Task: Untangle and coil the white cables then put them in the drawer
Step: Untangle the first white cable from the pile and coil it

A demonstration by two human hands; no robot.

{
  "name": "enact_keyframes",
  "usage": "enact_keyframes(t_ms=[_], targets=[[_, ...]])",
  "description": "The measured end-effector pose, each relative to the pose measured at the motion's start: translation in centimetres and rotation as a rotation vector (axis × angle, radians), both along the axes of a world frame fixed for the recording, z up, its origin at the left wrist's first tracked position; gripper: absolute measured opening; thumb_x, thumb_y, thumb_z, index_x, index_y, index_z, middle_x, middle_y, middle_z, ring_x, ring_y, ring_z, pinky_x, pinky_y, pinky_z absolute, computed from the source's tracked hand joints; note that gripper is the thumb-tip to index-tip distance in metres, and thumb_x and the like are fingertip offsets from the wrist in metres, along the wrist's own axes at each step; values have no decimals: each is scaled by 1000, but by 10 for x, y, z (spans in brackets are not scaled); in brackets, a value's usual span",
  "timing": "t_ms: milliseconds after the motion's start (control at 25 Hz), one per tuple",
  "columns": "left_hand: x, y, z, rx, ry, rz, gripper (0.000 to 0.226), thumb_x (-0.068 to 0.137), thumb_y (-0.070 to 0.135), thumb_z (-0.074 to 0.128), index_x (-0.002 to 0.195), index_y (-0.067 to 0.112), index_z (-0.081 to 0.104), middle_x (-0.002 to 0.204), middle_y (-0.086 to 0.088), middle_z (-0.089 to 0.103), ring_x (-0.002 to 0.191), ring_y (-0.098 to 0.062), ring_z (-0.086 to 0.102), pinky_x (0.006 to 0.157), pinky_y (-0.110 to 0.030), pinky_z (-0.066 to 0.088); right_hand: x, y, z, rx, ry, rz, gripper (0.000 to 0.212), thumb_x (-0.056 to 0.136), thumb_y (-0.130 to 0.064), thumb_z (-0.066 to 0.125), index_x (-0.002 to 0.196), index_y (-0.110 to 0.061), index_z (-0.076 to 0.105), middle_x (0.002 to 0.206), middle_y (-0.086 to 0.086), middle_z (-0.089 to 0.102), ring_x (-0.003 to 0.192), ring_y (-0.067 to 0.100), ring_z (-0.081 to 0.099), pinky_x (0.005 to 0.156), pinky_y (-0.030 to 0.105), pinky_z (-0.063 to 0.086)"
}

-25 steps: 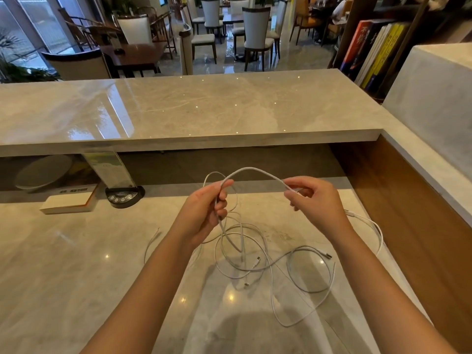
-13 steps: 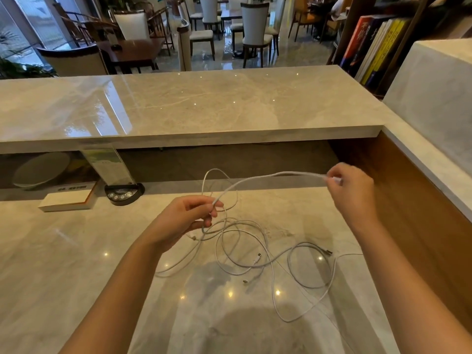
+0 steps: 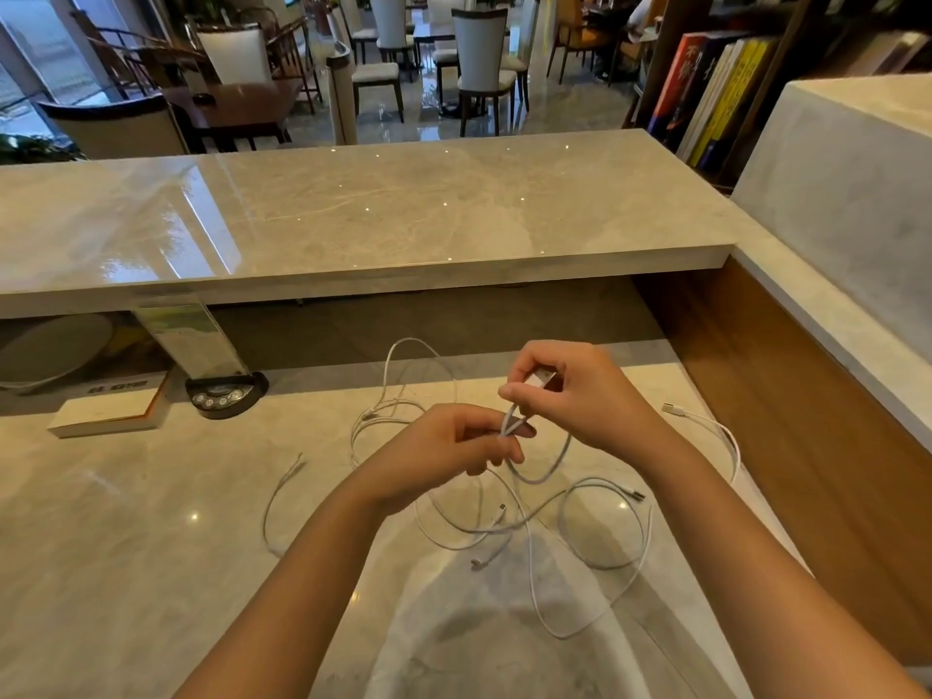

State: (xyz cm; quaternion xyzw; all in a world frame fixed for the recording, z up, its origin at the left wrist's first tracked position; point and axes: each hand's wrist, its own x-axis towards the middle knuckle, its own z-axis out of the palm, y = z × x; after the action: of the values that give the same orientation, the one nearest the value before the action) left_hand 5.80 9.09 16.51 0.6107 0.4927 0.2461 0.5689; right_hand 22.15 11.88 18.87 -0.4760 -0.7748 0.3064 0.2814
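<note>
Several white cables [image 3: 580, 527] lie tangled in loose loops on the marble desk [image 3: 126, 572]. My left hand [image 3: 444, 446] pinches one white cable where two strands meet. My right hand [image 3: 580, 391], just above and to the right, holds that cable's plug end between its fingers. A small loop [image 3: 544, 471] of this cable hangs between the two hands. Another plug end [image 3: 671, 409] lies on the desk to the right, and a loose strand [image 3: 282, 491] trails to the left. No drawer is in view.
A raised marble counter [image 3: 353, 219] runs across behind the desk. Under it stand a white box [image 3: 108, 413], a black button device [image 3: 224, 396] and a clear sign holder [image 3: 186, 340]. A wooden side panel [image 3: 807, 421] bounds the desk on the right.
My right hand, which had pulled the cable end out to the right, has come back in next to my left hand, forming a small loop. A plug end now lies at the right.
</note>
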Motion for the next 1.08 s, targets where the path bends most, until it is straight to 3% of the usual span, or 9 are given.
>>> enact_keyframes(t_ms=[120,240,400,520,640,800,880,960,1080], targets=[[-3,2,-1,42,59,-35,27,92,11,51,79,22,71,94,19,71,73,0,60,67,-15,48,1,2,-13,-45,50,-27,10,87,-31,60,92,-24,56,80,-10,60,74,12,61,69,32,53],[-7,4,-4,10,-76,109,26,94,11,46,88,18,71,86,9,72,83,-8,66,77,-19,52,6,-1,-20,-196,154,1,43,88,-31,57,125,-35,35,78,-4,66,74,10,65,74,26,53],[-6,8,-11,-11,-150,286,24,95,9,46,94,10,69,74,-2,68,68,-8,68,68,-18,54,2,-4,-34,-91,281,-107,43,89,-9,54,121,-32,36,71,-2,66,66,11,63,72,28,54],[-3,8,-14,15,-97,319,24,95,11,46,92,11,70,72,-2,67,62,-4,65,61,-17,50,1,-1,-45,297,-48,-162,55,83,-11,65,129,-29,42,100,1,69,89,15,63,74,29,54],[-4,9,-11,-21,-83,271,26,96,12,44,93,11,70,68,1,65,58,-3,62,56,-18,44,9,6,-54,693,-432,-160,64,69,-9,78,127,-24,55,132,14,53,122,29,44,86,44,50],[-8,11,-4,-67,-83,156,22,93,11,49,92,12,71,67,2,67,62,-5,62,58,-19,44,12,10,-51,841,-510,-61,35,66,-10,80,100,-14,71,106,13,68,104,31,60,82,43,49],[-10,12,-4,-14,39,89,18,88,8,56,88,19,71,71,2,70,67,-8,64,62,-19,48,15,11,-39,617,-470,63,18,79,-15,71,97,-14,72,93,5,71,90,24,63,79,37,47],[-11,11,-6,69,147,95,17,84,8,62,85,22,70,74,3,72,69,-7,67,69,-19,54,20,11,-24,117,-353,100,17,90,-24,58,94,-17,73,90,-3,70,84,10,61,78,28,47],[-11,5,-10,158,97,158,15,84,6,62,90,17,71,77,3,72,72,-5,68,72,-17,55,28,11,-20,-360,40,101,21,88,-29,58,88,-15,74,81,-3,71,77,4,62,72,15,48]])
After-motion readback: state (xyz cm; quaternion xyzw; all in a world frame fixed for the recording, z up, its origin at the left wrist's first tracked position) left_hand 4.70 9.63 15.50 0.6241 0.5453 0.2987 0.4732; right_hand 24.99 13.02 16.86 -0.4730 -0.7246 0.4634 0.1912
